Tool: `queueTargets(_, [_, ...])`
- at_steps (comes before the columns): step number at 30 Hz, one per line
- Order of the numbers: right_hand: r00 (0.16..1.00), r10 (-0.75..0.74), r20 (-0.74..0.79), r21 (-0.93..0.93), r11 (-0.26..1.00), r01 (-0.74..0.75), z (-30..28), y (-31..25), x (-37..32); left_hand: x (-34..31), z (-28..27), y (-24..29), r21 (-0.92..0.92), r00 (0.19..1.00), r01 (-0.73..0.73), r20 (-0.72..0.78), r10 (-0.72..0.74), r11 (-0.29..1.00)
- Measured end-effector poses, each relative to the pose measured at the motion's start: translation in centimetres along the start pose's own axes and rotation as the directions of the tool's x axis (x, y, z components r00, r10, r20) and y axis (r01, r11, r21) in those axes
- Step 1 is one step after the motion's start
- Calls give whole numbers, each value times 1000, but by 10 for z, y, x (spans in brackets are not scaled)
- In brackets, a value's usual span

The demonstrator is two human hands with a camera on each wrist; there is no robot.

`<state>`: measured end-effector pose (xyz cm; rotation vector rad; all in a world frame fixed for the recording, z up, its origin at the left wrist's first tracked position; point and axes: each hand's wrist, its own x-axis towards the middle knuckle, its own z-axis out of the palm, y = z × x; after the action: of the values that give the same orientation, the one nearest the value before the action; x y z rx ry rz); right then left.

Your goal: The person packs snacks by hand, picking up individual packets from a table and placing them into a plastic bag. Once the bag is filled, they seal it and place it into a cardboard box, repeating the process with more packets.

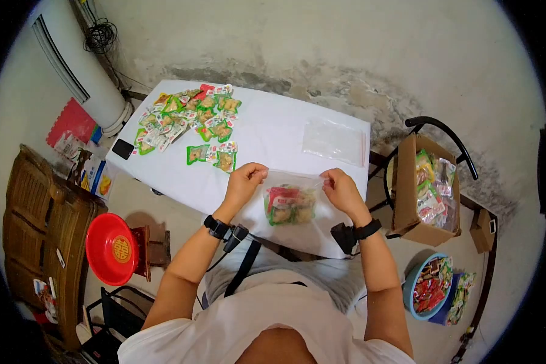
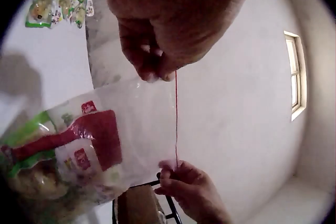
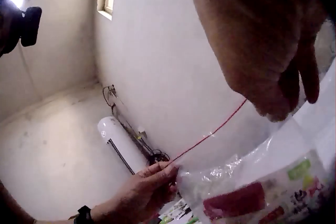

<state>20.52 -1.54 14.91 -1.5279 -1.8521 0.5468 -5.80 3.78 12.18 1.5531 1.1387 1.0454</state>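
Observation:
A clear zip bag (image 1: 291,203) with a red strip along its top edge hangs between both hands over the table's near side. Inside it are red and green snack packets, seen close in the left wrist view as a red packet (image 2: 107,134). The left hand (image 1: 244,187) pinches one top corner between thumb and fingers. At the opposite corner the right hand (image 1: 344,193) pinches the same edge. In the right wrist view, the right hand (image 3: 262,40) is large at the top and the left hand (image 3: 139,195) is low down.
Loose snack packets (image 1: 206,115) and a phone (image 1: 123,149) lie on the white table (image 1: 267,121)'s left part. Flat clear bags (image 1: 333,141) lie at its right. Beyond are a filled cardboard box (image 1: 406,200) on a chair, a blue basin (image 1: 414,288) and a red basin (image 1: 100,249).

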Motion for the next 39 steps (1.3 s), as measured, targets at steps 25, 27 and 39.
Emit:
queueTargets(25, [992,113,-50,277,956,-95,-22,-2,-17,-22,9,3,-50,984,-167,-65,163,985])
queueTargets(27, [993,103,-48,279,957,-86,-22,-4,-18,-23,8,5,-21,982,-175,-73,173,984])
queueTargets(39, [996,71,-61,343,938,-46,-20,-2,-19,-12,14,26,68,969,-236,90,230,969])
